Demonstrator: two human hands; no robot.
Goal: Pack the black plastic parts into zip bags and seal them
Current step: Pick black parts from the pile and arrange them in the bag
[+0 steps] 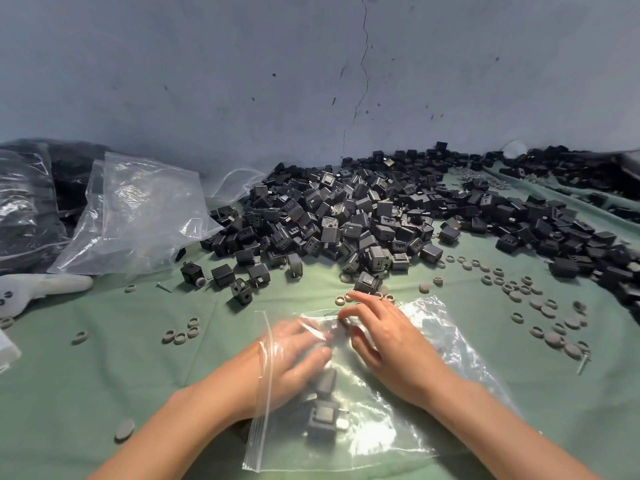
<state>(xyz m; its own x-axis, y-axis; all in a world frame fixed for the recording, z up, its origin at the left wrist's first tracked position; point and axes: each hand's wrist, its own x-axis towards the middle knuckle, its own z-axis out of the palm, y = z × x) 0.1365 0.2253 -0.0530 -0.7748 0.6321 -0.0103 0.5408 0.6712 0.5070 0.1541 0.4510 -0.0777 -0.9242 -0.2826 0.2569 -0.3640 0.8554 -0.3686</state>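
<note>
A clear zip bag [433, 386] lies on the green cloth right in front of me, its zip strip [265, 382] running down the left side. Two black plastic parts [323, 415] lie inside it. My left hand [294, 358] reaches in through the bag's mouth and shows blurred through the plastic, fingers relaxed, with nothing seen in it. My right hand [384, 341] rests on top of the bag with fingers spread and slightly bent. A large pile of black plastic parts [346, 216] spreads across the cloth beyond the hands.
Empty clear bags [138, 209] lie at the left, with filled bags [24, 209] behind them. A white controller [38, 289] lies near the left edge. Several grey rings and caps [540, 306] and a screw [163, 287] are scattered on the cloth. A grey wall stands behind.
</note>
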